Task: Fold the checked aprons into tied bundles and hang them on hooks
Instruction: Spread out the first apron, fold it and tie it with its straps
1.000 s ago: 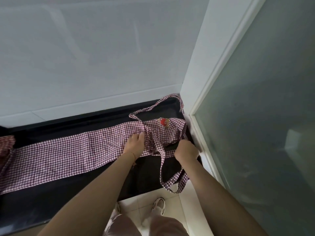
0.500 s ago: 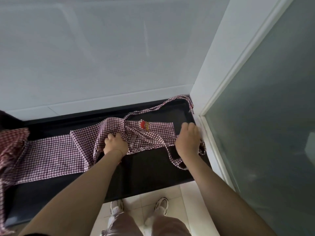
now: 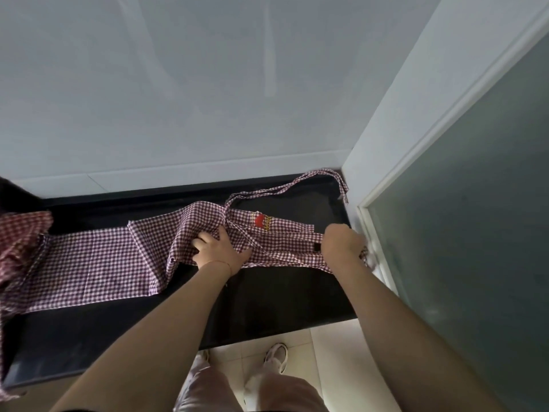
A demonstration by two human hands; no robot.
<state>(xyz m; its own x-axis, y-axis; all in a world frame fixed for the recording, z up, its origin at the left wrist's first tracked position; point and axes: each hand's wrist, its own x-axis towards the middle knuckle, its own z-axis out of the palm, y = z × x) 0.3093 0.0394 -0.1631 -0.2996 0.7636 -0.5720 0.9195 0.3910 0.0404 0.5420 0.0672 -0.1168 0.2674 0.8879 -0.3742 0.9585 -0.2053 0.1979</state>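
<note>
pressing down on the cloth, the left hand (image 3: 218, 251) lies with fingers spread flat over the gathered middle of the checked apron (image 3: 154, 248), holding the fold in place rather than gripping it. the right hand (image 3: 341, 243) is curled round the bib end of the same apron at the far right of the black counter (image 3: 267, 307), with cloth bunched under its knuckles; which part it pinches i cannot tell, since the fingers are hidden.

outward from the hands, the apron lies lengthwise along the counter. its right part is doubled over toward the middle, with a red patch (image 3: 260, 222) facing up, and one thin strap (image 3: 285, 190) loops back toward the wall corner. the left part is flat in a single layer, reaching toward a second checked apron (image 3: 20, 248) heaped loosely at the counter's left edge.

judging by this, the work is at an early stage: the first apron has only its opening folds, is not yet a compact bundle, and its straps are untied. the second apron looks untouched. no hooks are in view, so all hanging remains to be done.
</note>
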